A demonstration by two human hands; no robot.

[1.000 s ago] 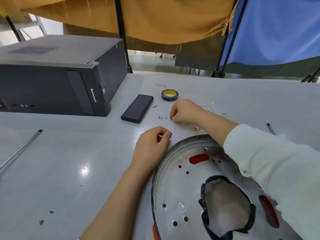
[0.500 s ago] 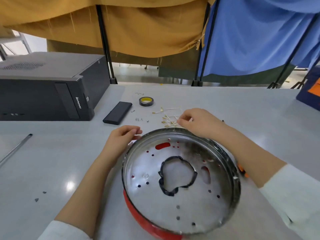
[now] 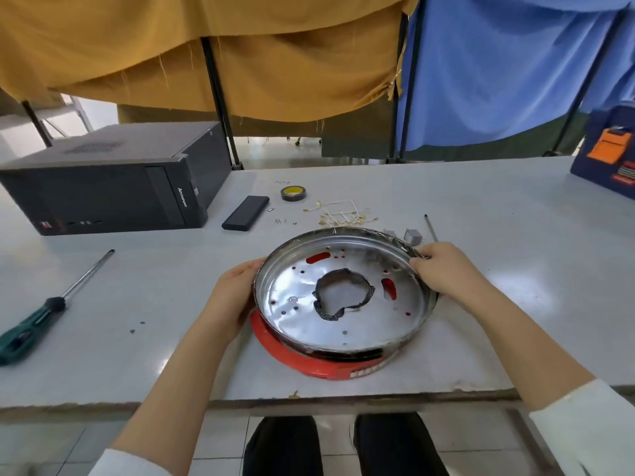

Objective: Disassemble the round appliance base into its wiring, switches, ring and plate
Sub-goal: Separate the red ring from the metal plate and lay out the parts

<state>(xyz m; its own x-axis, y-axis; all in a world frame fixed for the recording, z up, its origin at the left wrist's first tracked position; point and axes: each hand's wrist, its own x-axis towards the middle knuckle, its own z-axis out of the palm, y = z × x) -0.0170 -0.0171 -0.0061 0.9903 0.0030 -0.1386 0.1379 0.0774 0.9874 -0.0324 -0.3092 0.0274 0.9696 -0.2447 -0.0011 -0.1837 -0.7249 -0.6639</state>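
The round appliance base lies near the table's front edge: a shiny metal plate [image 3: 347, 321] with a black-taped centre hole, seated in a red ring [image 3: 292, 359]. My left hand [image 3: 233, 297] grips the rim on the left side. My right hand [image 3: 446, 273] grips the rim at the upper right, fingers curled over the edge. Behind the base lies a loose bundle of white wiring [image 3: 340, 213] with gold terminals. Two small grey switches [image 3: 410, 237] sit just behind the rim at the right. Several tiny screws [image 3: 281, 221] lie beside the wiring.
A black computer tower [image 3: 113, 187] stands at the back left. A dark flat block [image 3: 245, 213] and a tape roll [image 3: 293, 193] lie behind the base. A green-handled screwdriver [image 3: 51, 304] lies at the left, a thin rod [image 3: 430, 227] at the right, a blue-orange box [image 3: 608, 156] far right.
My right hand left the wiring and moved to the base's right rim. My left hand closed on the left rim. The view pulled back and tilted down.
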